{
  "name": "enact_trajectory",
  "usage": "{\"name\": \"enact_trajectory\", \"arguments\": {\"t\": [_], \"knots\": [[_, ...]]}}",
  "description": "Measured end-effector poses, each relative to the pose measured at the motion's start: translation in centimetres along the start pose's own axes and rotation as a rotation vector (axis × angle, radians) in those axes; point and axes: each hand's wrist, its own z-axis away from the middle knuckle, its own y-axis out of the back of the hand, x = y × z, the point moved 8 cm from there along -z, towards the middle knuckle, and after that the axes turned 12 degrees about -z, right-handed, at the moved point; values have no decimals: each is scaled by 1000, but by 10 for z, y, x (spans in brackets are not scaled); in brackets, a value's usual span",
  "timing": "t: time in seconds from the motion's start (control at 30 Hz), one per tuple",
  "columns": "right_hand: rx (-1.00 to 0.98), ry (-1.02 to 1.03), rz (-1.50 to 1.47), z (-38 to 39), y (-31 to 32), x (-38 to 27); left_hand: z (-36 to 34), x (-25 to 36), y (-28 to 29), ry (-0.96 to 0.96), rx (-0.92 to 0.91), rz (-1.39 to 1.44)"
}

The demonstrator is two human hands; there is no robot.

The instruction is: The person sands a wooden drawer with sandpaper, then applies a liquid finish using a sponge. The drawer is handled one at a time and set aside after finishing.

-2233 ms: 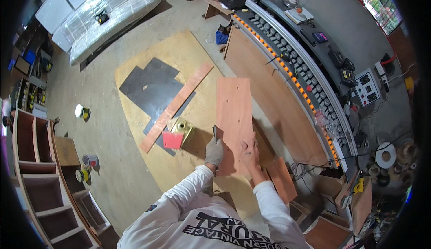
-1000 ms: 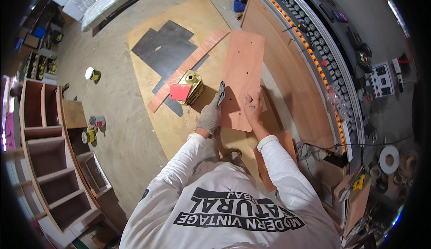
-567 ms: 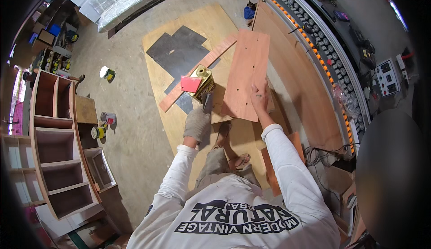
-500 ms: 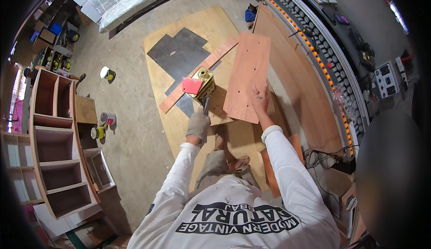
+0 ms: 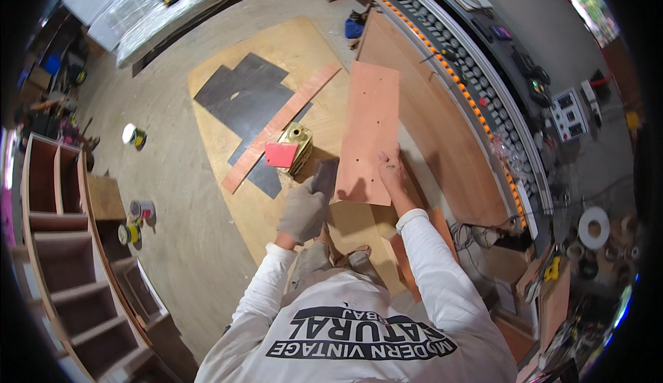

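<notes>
My right hand, bare, grips the right edge of a reddish-brown wooden board with a row of small dark holes, tilted up in front of me. My left hand wears a grey work glove and is closed round a dark flat-bladed scraper. The scraper's blade is beside the board's lower left edge; whether it touches cannot be made out. Just beyond the glove stands a gold metal can with a round top opening. A flat red plate with a small hole lies on the can.
Beneath the can, a light plywood sheet carries dark sheet pieces and a long wooden strip. Tins stand on the floor at left, near a wooden shelf unit. A roller conveyor curves along the right.
My left hand has moved nearer the board's lower left edge and turned the scraper so its flat side shows. My right hand still grips the board. The view has shifted.
</notes>
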Motion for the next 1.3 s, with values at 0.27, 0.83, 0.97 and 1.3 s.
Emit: {"name": "enact_trajectory", "arguments": {"t": [0.27,0.83,0.97,1.3], "knots": [[-463,-81,-830,76,32,-16,-34,23,-65,47,-438,616],[301,-164,-145,122,101,58,-99,100,-158,-981,-90,-857],[9,-182,-196,104,48,48,-152,123,-163,-918,13,-856],[-105,-196,-210,-18,48,24,-204,157,-158,-794,197,-864]]}}
